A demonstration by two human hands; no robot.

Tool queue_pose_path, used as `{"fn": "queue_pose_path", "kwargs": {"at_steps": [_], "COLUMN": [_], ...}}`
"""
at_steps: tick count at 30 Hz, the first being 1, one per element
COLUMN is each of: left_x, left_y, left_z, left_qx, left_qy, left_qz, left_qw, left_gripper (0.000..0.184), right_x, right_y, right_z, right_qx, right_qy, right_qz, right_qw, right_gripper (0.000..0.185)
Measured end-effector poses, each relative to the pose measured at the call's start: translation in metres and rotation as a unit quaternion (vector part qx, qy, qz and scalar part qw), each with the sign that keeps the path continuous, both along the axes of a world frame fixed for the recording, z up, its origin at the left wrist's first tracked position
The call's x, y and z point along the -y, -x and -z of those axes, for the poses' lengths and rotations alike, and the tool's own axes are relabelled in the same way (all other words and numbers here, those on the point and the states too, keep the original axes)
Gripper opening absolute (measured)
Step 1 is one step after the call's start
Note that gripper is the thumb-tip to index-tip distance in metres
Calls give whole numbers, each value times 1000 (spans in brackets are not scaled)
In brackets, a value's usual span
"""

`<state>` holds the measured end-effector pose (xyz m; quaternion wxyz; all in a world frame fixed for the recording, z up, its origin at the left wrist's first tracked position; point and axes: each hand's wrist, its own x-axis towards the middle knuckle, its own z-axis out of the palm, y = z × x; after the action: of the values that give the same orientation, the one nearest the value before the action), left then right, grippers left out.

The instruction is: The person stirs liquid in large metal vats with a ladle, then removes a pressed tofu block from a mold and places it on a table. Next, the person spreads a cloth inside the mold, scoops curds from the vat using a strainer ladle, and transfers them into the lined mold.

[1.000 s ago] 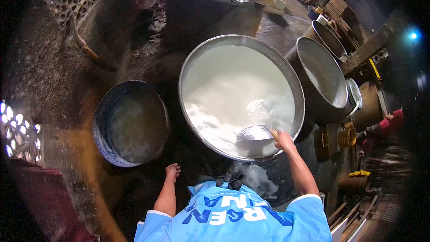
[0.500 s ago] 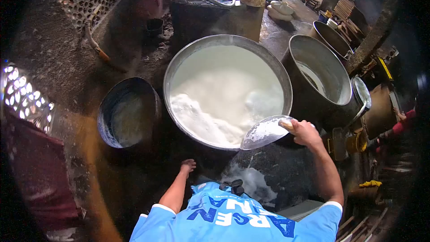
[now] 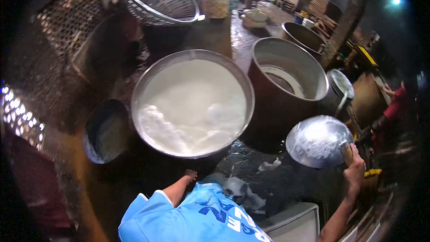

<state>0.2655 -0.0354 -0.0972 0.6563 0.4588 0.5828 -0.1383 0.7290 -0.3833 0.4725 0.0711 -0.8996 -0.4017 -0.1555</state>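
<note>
One right hand [image 3: 354, 166] is closed around the short wooden handle [image 3: 348, 154] of a scoop [image 3: 319, 141], while the left hand [image 3: 191, 175] is near the lower rim of the large pot, its grip too blurred to tell. The scoop is out to the right of that pot, above the dark wet floor [image 3: 286, 188]; its wide, rounded bowl is silvery metal, shiny and streaked with whitish residue, with small white drops beside its left edge. Further out, the large round metal pot [image 3: 251, 103] holds milky white liquid [image 3: 192, 85], with thick froth [image 3: 163, 127] gathered toward the near side. Beyond the scoop is a deep metal pot [image 3: 291, 49], with whitish residue inside.
</note>
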Motion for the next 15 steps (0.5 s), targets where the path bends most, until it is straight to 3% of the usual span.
{"fn": "queue_pose_path", "kwargs": {"at_steps": [2, 4, 6, 7, 9, 10, 11, 13, 14, 15], "left_x": [9, 15, 13, 5, -6, -12, -17, -23, -28, -35], "left_y": [-53, -109, -167, -188, -238, -265, -293, -352, -381, -409], "left_z": [-20, -78, -111, -86, -45, -38, -31, -24, -20, -13], "left_qx": [3, 9, 22, 60, 237, 324, 302, 264, 245, 271], "left_qy": [-63, -94, -94, -94, -72, -59, -44, -53, -58, -11], "left_qz": [6, 26, 56, 110, 111, 109, 85, 37, 17, -14], "left_qw": [998, 995, 994, 988, 962, 938, 948, 962, 968, 963], "left_gripper": [26, 25, 25, 25, 26, 28, 23, 18, 18, 21], "right_x": [21, 32, 48, 49, 57, 41, 25, 9, -16, -41], "right_y": [-13, -26, -65, -79, -126, -141, -155, -219, -242, -264], "right_z": [2, 4, 27, 33, 57, 59, 60, 65, 53, 34], "right_qx": [-27, -84, 41, 70, 267, 61, -107, -148, -185, -193], "right_qy": [-129, -253, -275, -291, -213, -354, -503, -587, -647, -668], "right_qz": [47, 122, 127, 155, 158, 166, 193, 113, 120, 102], "right_qw": [990, 956, 952, 941, 927, 918, 836, 788, 730, 712], "right_gripper": [68, 59, 56, 55, 57, 46, 35, 13, 11, 11]}}
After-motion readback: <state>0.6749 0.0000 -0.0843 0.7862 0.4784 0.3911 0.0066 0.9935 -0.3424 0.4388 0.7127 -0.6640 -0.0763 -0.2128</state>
